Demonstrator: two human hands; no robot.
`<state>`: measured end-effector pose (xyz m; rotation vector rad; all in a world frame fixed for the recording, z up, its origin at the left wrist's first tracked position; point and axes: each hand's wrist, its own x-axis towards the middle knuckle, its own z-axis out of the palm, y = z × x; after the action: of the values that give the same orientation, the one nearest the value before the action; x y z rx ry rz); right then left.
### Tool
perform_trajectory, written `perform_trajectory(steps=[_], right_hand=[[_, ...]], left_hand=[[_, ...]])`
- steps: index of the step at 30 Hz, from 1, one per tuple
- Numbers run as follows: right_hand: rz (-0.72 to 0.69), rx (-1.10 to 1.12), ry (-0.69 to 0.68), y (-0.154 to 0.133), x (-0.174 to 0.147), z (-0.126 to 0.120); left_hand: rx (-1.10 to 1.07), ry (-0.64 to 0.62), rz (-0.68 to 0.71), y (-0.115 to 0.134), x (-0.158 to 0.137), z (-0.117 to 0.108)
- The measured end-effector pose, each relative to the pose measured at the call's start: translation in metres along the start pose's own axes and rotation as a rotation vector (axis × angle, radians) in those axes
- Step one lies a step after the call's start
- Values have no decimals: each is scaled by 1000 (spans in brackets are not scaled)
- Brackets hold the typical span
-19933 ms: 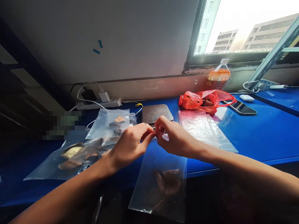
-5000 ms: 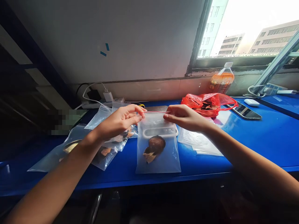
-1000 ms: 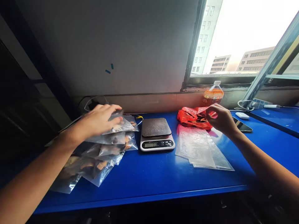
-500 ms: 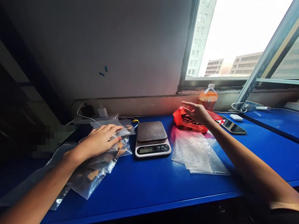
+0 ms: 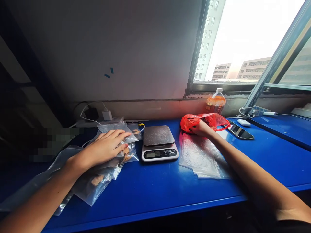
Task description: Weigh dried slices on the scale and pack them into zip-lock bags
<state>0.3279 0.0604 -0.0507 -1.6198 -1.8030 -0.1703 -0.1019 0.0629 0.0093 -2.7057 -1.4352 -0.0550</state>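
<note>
My left hand [image 5: 107,144] lies flat, fingers spread, on a pile of clear plastic bags [image 5: 109,173]. Brown chunks [image 5: 97,180] show inside some of the bags. My right hand [image 5: 201,128] reaches into a red plastic bag [image 5: 190,122], and its fingers are hidden by the bag. Between the hands stands a kitchen scale [image 5: 159,139] with a dark, speckled plate and a lit-up display reading about zero. A stack of flat clear bags [image 5: 201,158] lies right of the scale, partly under the red bag.
Behind the red bag stands a bottle of orange drink [image 5: 216,102]. A phone [image 5: 240,130] and a white earbud case [image 5: 244,123] lie to the right. A white charger [image 5: 107,115] with a cable is at the back left. The blue table [image 5: 145,197] ends at a front edge.
My right hand has gone down from above the red bag into it, and the bag's rim has bunched up around the fingers. My left hand stays on the bag pile.
</note>
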Motion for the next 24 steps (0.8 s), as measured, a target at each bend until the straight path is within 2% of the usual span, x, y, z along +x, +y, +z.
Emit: perform_trajectory(steps=[6,17,24], right_hand=[[20,12,-19,3,-1,3],[157,1,16,36,-8,-48],[237,43,-33,43,-14,-62]], left_hand=[[8,5,22,2,0,-2],[-11,31,45,-2,0,1],[-21,68,46,-1,-1,2]])
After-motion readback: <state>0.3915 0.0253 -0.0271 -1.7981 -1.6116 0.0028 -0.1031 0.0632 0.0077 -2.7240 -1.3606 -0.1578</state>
